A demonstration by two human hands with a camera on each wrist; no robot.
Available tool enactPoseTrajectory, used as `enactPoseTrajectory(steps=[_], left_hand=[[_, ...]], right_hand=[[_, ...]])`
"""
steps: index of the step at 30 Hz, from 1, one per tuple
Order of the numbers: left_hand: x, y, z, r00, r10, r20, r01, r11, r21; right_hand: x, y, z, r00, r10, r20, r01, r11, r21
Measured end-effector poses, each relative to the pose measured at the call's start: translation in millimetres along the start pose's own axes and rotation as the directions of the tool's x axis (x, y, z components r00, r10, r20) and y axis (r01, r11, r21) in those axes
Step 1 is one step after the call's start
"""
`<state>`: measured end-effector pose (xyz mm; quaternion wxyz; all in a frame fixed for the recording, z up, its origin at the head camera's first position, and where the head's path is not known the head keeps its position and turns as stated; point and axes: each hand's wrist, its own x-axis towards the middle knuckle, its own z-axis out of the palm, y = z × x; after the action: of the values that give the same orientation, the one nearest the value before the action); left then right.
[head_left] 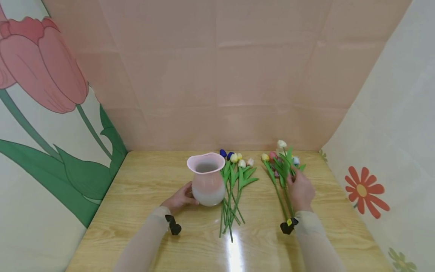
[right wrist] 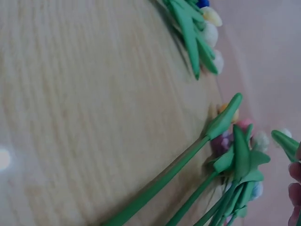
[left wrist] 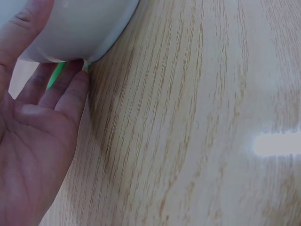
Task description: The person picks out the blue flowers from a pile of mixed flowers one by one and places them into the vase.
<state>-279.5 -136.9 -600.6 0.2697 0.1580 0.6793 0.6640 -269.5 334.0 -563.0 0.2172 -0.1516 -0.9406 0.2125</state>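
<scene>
White tulip held in right hand, left hand gripping vase, loose tulips between

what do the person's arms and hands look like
The left sleeve and right sleeve are long and pale beige. A small black device sits at each wrist, the right device marked yellow. The left hand and right hand are gloveless.
</scene>
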Motion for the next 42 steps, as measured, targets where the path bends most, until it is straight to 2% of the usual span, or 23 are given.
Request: enactPoseTrajectory(steps=[3, 8, 15, 22, 28, 39, 42], left_hand=[[-0.4, -0.8, -0.1, 1.000, -0.006, -0.004, 0.006, 1.000, 0.008], [-0.8, -2.2, -0.8, 1.000, 0.003, 0.001, -0.003, 1.000, 0.012], [2.1, -7.4, -3.2, 1.000, 0.023, 0.009, -0.023, 1.000, 0.009], [1.2, -7.0, -2.9, 0.999, 0.036, 0.013, -0.036, 0.999, 0.011], [1.0, -7.3, -3.2, 0.999, 0.038, 0.011, -0.038, 0.999, 0.009], [2.5, -5.3, -1.8, 0.999, 0.035, 0.011, -0.035, 0.999, -0.022], [2.6, -5.7, -1.8, 0.999, 0.032, 0.013, -0.032, 0.999, -0.031]], right_hand=[[-1.0, 7, 4, 0.996, 0.038, 0.086, -0.036, 0.999, -0.028], [-2.9, 19, 14, 0.987, 0.061, 0.151, -0.049, 0.996, -0.077], [-5.7, 28, 19, 0.955, 0.090, 0.281, -0.053, 0.989, -0.138], [-8.8, 34, 21, 0.949, 0.040, 0.312, 0.011, 0.987, -0.159], [-11.4, 36, 21, 0.922, 0.038, 0.386, 0.039, 0.981, -0.190], [-16.8, 41, 22, 0.884, 0.081, 0.460, 0.018, 0.978, -0.207], [-16.8, 42, 22, 0.884, 0.081, 0.461, 0.013, 0.980, -0.197]])
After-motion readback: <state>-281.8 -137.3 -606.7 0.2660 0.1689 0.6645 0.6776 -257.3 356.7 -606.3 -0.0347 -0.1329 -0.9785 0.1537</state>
